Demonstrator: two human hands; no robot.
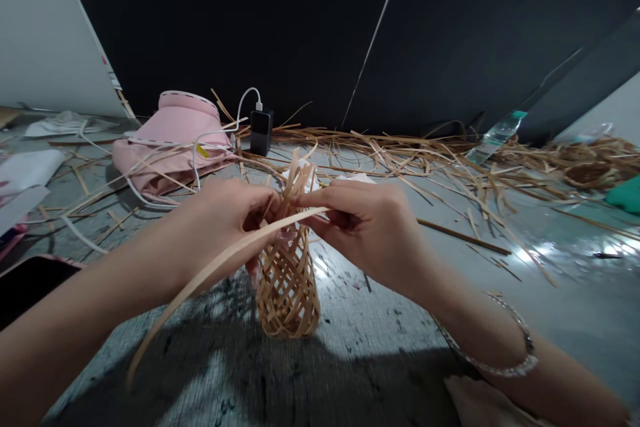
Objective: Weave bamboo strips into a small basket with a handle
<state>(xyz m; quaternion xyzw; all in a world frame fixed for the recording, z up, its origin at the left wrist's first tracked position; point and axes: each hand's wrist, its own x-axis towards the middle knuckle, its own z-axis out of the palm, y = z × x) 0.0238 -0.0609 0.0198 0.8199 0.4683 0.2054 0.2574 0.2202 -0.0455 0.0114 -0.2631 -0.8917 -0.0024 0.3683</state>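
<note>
1. L hand [225,227]: L fingers [260,203] curled narrow round top strands of woven bamboo basket [289,287].
2. Basket stands upright on grey tabletop [380,360], btwn both hands, base on surface.
3. R hand [360,227]: R fingers [320,197] pinched narrow on long flat bamboo strip [220,257] at basket top. Strip runs down across L wrist area, free end over tabletop.
4. White tissue [300,180] pokes out of basket top.
5. Beaded bracelet [505,371] on R wrist.
6. Behind basket: pink fabric bundle [173,147], black charger [261,131] w/ white cable [245,97], loose bamboo offcuts [400,153], clear plastic bottle [495,137].
7. Far L: black phone [30,287].
</note>
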